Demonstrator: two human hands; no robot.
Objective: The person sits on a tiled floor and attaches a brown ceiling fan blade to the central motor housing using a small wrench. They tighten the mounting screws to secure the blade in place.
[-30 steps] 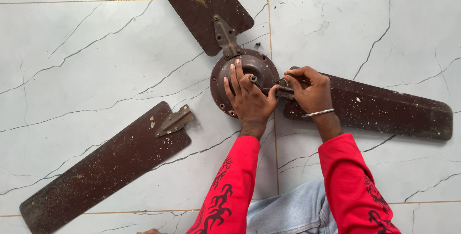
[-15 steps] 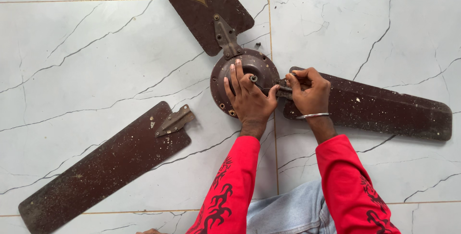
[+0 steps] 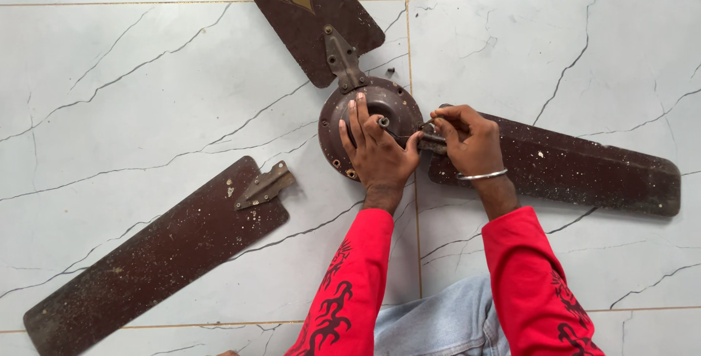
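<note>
Hands working at fan hub (image 3: 380,108): left hand (image 3: 378,153) is spreading flat to steady it, right hand (image 3: 467,140) pinching blade bracket (image 3: 431,139) beside it.

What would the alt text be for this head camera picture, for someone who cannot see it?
Seen from above, a person in red sleeves rests the left hand flat on a brown ceiling fan motor hub on a white marble-look tiled floor, while the right hand grips the bracket of an attached blade. A detached blade lies at lower left.
</note>
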